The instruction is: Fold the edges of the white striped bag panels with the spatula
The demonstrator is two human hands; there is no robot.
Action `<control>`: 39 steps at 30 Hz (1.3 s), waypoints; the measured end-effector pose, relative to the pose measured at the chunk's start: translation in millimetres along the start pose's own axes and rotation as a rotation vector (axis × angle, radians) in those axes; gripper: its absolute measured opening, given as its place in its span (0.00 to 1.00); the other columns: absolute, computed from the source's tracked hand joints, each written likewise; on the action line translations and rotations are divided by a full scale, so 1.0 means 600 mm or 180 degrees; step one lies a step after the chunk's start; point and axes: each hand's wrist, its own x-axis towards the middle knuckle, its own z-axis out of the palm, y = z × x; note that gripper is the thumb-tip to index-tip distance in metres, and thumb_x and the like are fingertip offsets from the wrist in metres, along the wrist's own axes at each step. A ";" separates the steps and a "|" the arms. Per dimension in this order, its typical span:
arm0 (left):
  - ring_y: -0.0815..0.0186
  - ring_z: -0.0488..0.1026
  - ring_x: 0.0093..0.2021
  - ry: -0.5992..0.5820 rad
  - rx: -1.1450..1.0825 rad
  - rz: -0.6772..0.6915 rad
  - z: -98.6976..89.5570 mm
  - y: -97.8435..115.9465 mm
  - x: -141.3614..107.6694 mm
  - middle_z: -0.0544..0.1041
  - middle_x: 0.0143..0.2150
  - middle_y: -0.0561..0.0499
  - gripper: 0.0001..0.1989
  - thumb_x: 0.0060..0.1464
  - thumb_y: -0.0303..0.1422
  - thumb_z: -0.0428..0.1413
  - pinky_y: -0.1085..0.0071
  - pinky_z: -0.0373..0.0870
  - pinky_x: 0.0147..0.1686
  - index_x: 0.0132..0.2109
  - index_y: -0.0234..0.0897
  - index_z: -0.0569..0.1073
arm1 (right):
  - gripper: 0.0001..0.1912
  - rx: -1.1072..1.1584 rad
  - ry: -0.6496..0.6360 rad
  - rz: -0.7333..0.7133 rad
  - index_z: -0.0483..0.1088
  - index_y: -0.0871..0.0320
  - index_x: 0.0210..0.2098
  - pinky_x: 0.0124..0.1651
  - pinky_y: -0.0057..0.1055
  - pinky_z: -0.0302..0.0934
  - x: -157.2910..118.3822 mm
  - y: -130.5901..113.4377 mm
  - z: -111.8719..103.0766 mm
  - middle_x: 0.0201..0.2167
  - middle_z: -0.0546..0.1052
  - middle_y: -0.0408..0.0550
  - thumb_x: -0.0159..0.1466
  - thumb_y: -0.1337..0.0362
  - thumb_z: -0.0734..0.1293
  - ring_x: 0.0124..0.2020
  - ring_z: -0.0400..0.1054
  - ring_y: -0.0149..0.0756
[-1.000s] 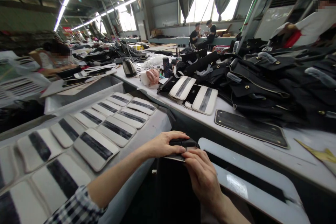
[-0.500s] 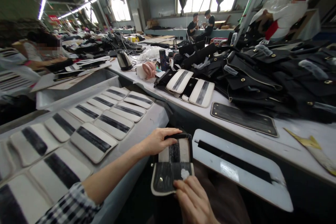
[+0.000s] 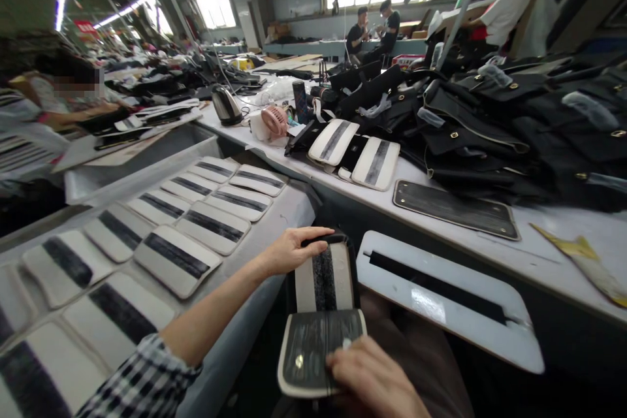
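Note:
A small black case (image 3: 351, 274) stands on end at my lap, its white inner panel with a dark central stripe (image 3: 324, 281) facing me. Its dark flap (image 3: 313, 343) folds down toward me, pale-edged, streaked and shiny, with a bright metal spot. My left hand (image 3: 298, 251) grips the top edge, thumb on the panel side and fingers over the rim. My right hand (image 3: 369, 369) is curled over the flap's right part, slightly blurred; whatever its fingertips hold is hidden. A little white patch shows beside its knuckles.
Rows of white panels with dark stripes (image 3: 218, 227) cover the left table. A white slotted board (image 3: 441, 339) lies right of the case. On the bench are a dark long panel (image 3: 455, 209), a pink fan (image 3: 274, 121), a kettle (image 3: 226, 106) and piled black bags (image 3: 480, 137). Other people sit farther off.
My right hand has shifted slightly down and right over the flap. The white patch on the flap looks smaller. The flap sits lower, showing more of the striped panel. My left hand keeps its grip.

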 end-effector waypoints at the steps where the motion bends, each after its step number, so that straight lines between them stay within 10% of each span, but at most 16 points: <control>1: 0.56 0.70 0.58 -0.0017 -0.0148 -0.0112 -0.002 0.002 -0.003 0.76 0.56 0.49 0.21 0.61 0.45 0.52 0.62 0.62 0.61 0.56 0.40 0.74 | 0.12 0.0218 0.0166 0.0399 0.67 0.58 0.51 0.43 0.32 0.65 0.014 0.014 -0.014 0.44 0.76 0.53 0.70 0.63 0.63 0.41 0.69 0.38; 5: 0.52 0.72 0.54 0.0184 -0.1061 -0.0650 0.003 0.004 -0.024 0.77 0.53 0.45 0.29 0.63 0.53 0.44 0.57 0.66 0.56 0.56 0.38 0.74 | 0.14 0.0841 0.0810 0.2250 0.71 0.53 0.46 0.50 0.33 0.61 0.047 0.084 -0.035 0.43 0.75 0.45 0.61 0.61 0.71 0.45 0.68 0.40; 8: 0.50 0.74 0.52 0.0406 -0.1941 -0.0844 0.016 -0.007 -0.044 0.78 0.51 0.41 0.36 0.61 0.58 0.38 0.56 0.69 0.52 0.58 0.35 0.72 | 0.09 0.1207 0.0916 0.2665 0.71 0.57 0.33 0.41 0.32 0.60 0.048 0.121 -0.011 0.32 0.72 0.43 0.62 0.57 0.69 0.34 0.66 0.37; 39: 0.61 0.76 0.42 0.2008 -0.0974 -0.0959 0.064 -0.031 -0.040 0.81 0.40 0.48 0.20 0.54 0.47 0.60 0.72 0.71 0.40 0.45 0.36 0.79 | 0.08 0.0578 0.1693 0.2728 0.61 0.56 0.32 0.36 0.32 0.57 0.072 0.111 0.042 0.29 0.66 0.42 0.64 0.61 0.63 0.31 0.61 0.35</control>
